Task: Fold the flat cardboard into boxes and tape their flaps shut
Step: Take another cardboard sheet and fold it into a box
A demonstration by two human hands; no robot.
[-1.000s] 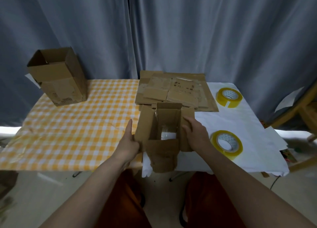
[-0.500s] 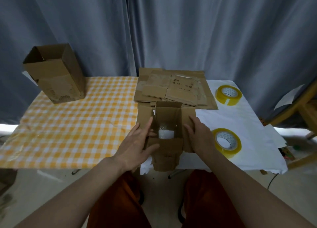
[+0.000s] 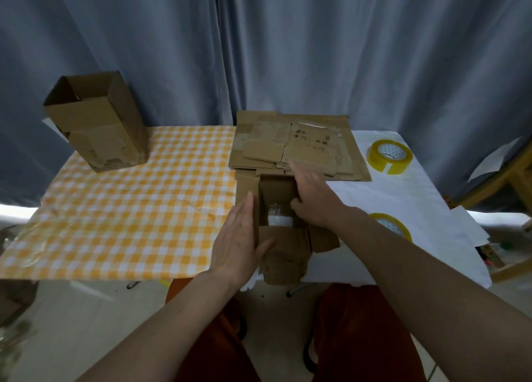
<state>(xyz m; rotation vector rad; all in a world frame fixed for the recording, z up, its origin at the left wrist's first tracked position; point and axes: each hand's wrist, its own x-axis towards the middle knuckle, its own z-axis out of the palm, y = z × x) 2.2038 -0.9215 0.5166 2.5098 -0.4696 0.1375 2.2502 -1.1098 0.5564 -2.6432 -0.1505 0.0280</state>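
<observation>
Head view, centre frame: the open box (image 3: 277,206) stands between both hands; left hand (image 3: 237,237) presses flat, fingers (image 3: 244,212) straight, against its left wall; right hand (image 3: 312,200) lies across the right flap, gripping nothing.

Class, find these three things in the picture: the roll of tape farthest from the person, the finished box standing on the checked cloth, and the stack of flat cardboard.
far tape roll (image 3: 389,156), head view, on its yellow outer band.
standing box (image 3: 98,128), head view, on its front wall.
flat cardboard stack (image 3: 305,145), head view, on the top sheet.
</observation>
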